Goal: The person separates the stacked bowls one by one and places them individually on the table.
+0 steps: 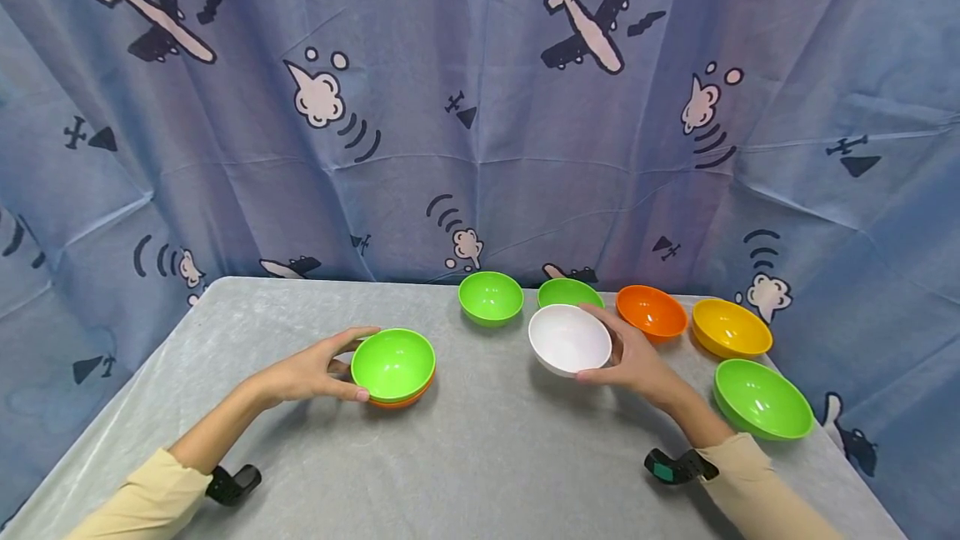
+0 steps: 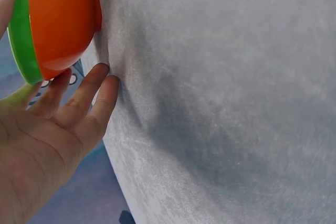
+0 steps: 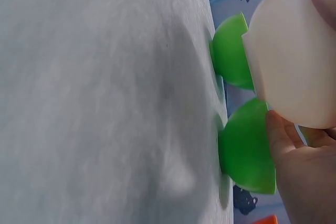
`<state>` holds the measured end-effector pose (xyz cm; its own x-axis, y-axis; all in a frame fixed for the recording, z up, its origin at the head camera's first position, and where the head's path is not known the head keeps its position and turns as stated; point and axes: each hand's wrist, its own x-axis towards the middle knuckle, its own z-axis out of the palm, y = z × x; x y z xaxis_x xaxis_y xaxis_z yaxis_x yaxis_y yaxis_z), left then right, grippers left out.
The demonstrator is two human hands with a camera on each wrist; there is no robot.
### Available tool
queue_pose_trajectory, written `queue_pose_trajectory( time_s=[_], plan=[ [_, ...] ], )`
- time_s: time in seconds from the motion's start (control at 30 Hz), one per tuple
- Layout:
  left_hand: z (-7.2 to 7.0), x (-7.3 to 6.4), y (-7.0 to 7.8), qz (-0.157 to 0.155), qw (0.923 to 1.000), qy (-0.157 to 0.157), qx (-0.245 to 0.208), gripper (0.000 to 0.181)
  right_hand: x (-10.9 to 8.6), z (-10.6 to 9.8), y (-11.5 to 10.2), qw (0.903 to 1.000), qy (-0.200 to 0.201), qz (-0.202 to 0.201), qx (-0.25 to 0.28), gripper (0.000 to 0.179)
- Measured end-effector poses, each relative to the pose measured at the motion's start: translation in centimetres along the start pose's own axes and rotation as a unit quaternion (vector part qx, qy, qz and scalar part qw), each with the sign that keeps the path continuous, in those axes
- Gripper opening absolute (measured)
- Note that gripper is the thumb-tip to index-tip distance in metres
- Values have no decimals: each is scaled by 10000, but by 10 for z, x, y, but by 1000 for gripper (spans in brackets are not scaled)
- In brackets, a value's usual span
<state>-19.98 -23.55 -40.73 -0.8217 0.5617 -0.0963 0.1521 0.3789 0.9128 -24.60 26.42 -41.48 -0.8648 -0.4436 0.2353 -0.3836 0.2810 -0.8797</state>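
Note:
On the left of the table, a green bowl sits nested in an orange bowl, which shows only as a thin band below it in the head view. My left hand holds this pair from the left, thumb at the near side of the green rim and index finger at the far side. The other fingers extend beside the orange bowl, near the tabletop. My right hand grips a white bowl by its right side, thumb in front and fingers behind. The white bowl is raised above the table.
Along the back edge stand a green bowl, another green bowl partly behind the white one, an orange bowl and a yellow bowl. A larger green bowl is at the right edge. A patterned blue curtain hangs behind.

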Motion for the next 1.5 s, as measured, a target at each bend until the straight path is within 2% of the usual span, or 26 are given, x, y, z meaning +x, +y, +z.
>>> queue_pose_trajectory(
  time_s=[0.2, 0.63, 0.9, 1.2, 1.5],
  plan=[
    [-1, 0, 0, 4, 10000, -28, -50, 97, -10, -11, 5, 9999, 122, 10, -4, 92],
    [0, -1, -1, -26, 10000, -5, -65, 95, -31, -24, 12, 9984, 352, 6, -444, 89],
    [1, -1, -1, -40, 10000, -8, -67, 96, -48, -34, 16, 9953, 426, 386, -778, 90],
    [1, -1, -1, -63, 10000, -22, -72, 97, -67, -44, 10, 9889, 559, 747, -1156, 93],
    [0, -1, -1, -71, 10000, -21, -54, 96, -78, -52, 11, 9887, 593, 972, -980, 94]
  ],
)
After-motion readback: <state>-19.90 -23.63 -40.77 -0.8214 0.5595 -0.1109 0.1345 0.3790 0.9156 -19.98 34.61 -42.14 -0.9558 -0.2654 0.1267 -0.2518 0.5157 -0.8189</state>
